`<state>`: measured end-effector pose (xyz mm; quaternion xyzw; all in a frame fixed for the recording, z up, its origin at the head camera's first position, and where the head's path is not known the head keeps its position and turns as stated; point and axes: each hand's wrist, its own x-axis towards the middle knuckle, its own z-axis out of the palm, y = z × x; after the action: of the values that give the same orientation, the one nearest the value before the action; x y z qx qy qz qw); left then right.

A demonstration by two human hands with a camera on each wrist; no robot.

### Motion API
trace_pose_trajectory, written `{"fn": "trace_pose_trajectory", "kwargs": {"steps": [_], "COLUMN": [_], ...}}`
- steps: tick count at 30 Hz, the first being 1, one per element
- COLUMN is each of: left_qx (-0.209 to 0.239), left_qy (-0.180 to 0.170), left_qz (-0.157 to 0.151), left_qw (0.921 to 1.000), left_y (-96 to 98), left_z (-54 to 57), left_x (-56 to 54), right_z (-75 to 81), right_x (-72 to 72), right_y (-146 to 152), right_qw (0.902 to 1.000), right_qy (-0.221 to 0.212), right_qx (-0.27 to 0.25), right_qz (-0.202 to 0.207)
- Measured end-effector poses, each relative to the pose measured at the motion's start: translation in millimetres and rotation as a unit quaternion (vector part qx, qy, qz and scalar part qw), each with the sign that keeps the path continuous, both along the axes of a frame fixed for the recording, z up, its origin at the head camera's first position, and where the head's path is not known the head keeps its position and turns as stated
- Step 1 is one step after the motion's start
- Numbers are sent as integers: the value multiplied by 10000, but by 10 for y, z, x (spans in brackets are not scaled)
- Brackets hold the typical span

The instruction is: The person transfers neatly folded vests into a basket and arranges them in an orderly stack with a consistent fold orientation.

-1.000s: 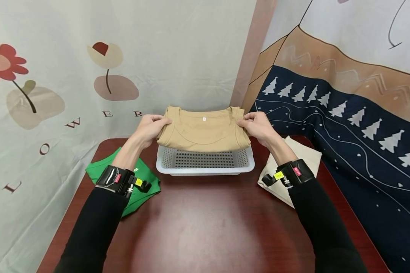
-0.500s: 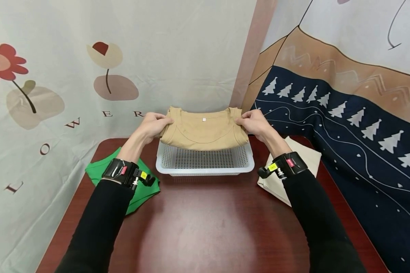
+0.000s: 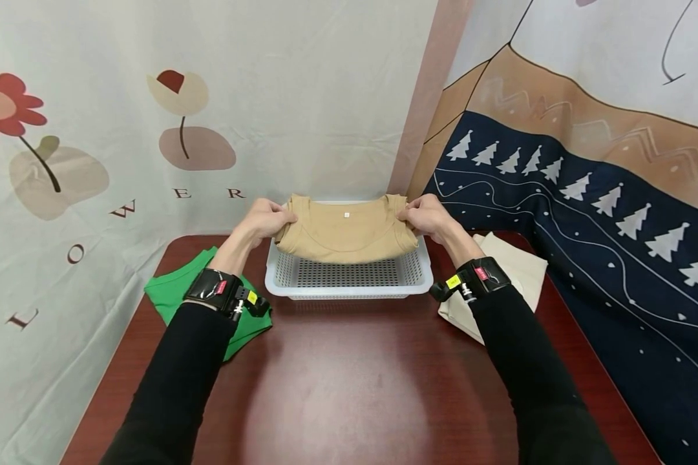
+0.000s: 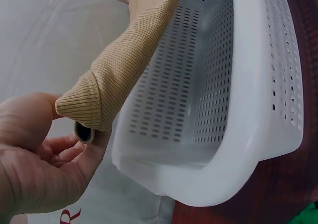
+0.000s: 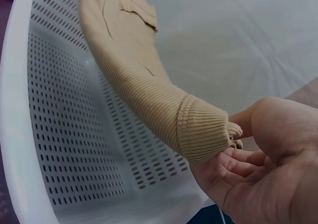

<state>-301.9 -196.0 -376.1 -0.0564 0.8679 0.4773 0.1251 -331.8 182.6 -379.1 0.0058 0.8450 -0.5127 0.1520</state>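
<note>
A folded tan shirt (image 3: 349,232) with a small white neck label hangs over the far part of a white perforated plastic basket (image 3: 349,292). My left hand (image 3: 265,218) pinches the shirt's left end between thumb and fingers. At the opposite end my right hand (image 3: 427,216) pinches it the same way. In the left wrist view the ribbed shirt edge (image 4: 124,60) slants above the basket's inside, with the left hand (image 4: 44,159) at its tip. The right wrist view has the ribbed end (image 5: 203,129) in the right hand (image 5: 268,159), over the basket's perforated floor.
A green folded garment (image 3: 174,287) lies on the dark red table (image 3: 337,381) under the left forearm. Off-white folded cloth (image 3: 518,265) lies to the right, partly covered by the right wrist. A printed curtain (image 3: 326,97) hangs right behind the basket.
Both hands, still gripping the shirt, have drawn slightly closer together. The shirt has come down toward the basket, whose back rim now shows behind it.
</note>
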Motion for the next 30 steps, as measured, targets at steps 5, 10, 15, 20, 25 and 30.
{"fn": "trace_pose_trajectory", "kwargs": {"steps": [5, 10, 15, 20, 25, 30], "left_qx": [-191, -407, -598, -972, -1210, -1584], "left_qy": [-45, 0, 27, 149, 308, 528], "left_qz": [56, 66, 34, -50, 12, -98], "left_qw": [9998, 9992, 9982, 9951, 9922, 9859], "left_y": [12, 40, 60, 44, 158, 230], "left_z": [-88, -164, -257, -383, -295, -253], "left_x": [-30, -81, -151, -211, -80, 5], "right_z": [-58, -118, -197, -247, -276, -277], "right_x": [-21, -28, -30, -17, -11, -22], "right_y": [-34, -68, -93, -113, -136, -157], "right_qw": [9998, 9995, 9993, 9980, 9945, 9895], "right_qy": [-83, -59, -73, -73, 182, 228], "right_qx": [181, 319, 355, 628, 1021, 1381], "right_qz": [5, 45, 33, 31, 165, 358]}}
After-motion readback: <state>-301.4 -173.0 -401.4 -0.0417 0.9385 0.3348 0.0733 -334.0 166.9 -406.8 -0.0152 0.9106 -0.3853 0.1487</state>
